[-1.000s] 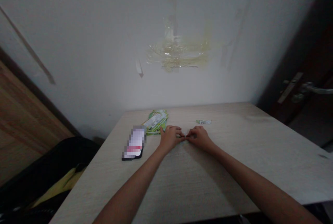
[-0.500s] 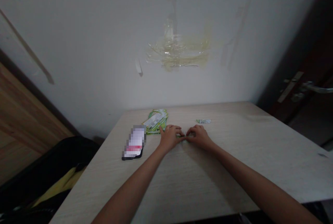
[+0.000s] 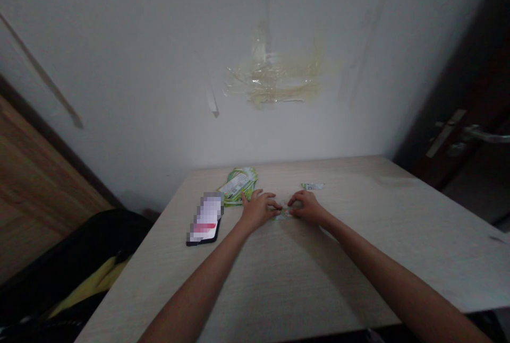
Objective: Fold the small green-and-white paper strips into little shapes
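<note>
Near the middle of the table, a small green-and-white printed piece of packaging [image 3: 284, 214] lies between my hands. My left hand [image 3: 258, 209] pinches its left end with thumb and fingers. On the other end, the bent fingers of my right hand [image 3: 309, 209] are closed, and their tips partly hide the piece. A pile of green-and-white printed packaging [image 3: 241, 182] rests just behind my left hand. Beyond my right hand lies a narrow torn-looking strip [image 3: 313, 186] with the same kind of print.
A phone [image 3: 205, 218] with a lit, blurred screen lies left of my left forearm. The pale wood-grain table [image 3: 255, 284] meets a wall [image 3: 159, 93] with old tape. At the right is a dark door with a metal handle [image 3: 484, 133]; a dark bag-like item [image 3: 99, 237] sits at the left.
My hands have moved slightly apart. More of the printed piece shows between them, looking flatter and wider than before. The phone, the pile and the strip have stayed in place.
</note>
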`<state>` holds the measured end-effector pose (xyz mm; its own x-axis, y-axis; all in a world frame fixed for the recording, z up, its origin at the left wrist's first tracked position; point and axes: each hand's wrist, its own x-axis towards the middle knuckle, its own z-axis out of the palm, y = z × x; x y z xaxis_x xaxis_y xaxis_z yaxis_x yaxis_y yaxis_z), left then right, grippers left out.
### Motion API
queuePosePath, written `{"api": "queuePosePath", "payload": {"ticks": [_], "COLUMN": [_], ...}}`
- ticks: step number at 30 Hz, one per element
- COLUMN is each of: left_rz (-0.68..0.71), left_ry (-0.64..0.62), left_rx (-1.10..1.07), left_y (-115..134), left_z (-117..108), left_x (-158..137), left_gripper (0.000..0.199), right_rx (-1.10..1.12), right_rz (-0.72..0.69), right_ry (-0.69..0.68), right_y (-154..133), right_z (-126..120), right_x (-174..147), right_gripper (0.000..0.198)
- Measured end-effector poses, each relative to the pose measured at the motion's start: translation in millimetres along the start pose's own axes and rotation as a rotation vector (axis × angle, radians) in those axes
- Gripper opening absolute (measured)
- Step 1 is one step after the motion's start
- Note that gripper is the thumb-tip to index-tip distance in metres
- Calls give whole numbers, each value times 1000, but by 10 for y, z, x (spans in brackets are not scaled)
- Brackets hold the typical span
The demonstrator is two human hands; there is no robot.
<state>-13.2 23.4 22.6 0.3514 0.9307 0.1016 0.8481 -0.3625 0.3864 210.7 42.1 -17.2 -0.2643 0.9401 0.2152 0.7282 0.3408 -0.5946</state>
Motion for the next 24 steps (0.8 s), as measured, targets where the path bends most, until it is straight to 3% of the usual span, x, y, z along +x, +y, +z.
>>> {"api": "queuePosePath", "payload": {"ticks": [24], "left_rz": [36], "left_ry": [-160], "left_rx": [46], "left_y": [-110], "left_z": [-130], "left_x": [-35], "left_gripper": [33], "right_rx": [17], "right_rz": [-84], "right_ry": [-87], "right_y": [168], "right_z": [-80], "right_x": [80], "right_gripper": [34]}}
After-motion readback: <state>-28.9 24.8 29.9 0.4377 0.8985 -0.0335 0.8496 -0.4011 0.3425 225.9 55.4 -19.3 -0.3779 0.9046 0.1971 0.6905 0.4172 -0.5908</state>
